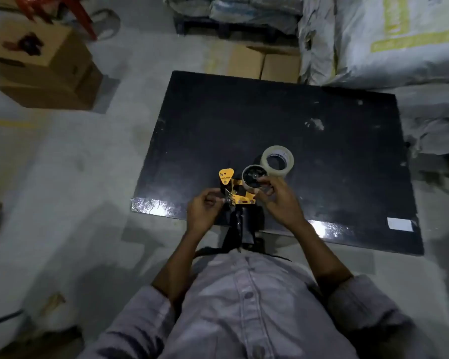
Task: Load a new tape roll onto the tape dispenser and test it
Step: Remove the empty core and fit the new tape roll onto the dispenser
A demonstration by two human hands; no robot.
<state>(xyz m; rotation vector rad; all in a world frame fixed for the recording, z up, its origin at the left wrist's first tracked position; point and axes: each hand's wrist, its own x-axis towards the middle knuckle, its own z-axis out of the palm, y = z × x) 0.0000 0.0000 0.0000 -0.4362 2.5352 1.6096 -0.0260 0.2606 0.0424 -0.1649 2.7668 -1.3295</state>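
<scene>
You have the dispenser held just above the near edge of the tabletop, handle pointing back at you. Left hand is closed, pinching the front end near the yellow frame; exactly what the fingertips hold is too small to tell. Right hand is curled around the side of the hub, thumb on its rim. The hub looks like a bare spool or spent core, so I judge the loading isn't started. The new roll lies flat on the tabletop, just beyond the hub and apart from both hands. To do this step well: keep the left hand clamping the frame steady, clear the hub fully, then push the roll on square until it seats, with the sticky side set to feed toward the blade. The blade, roller and tape end are hidden or lost in the dim light, so check them by feel.
</scene>
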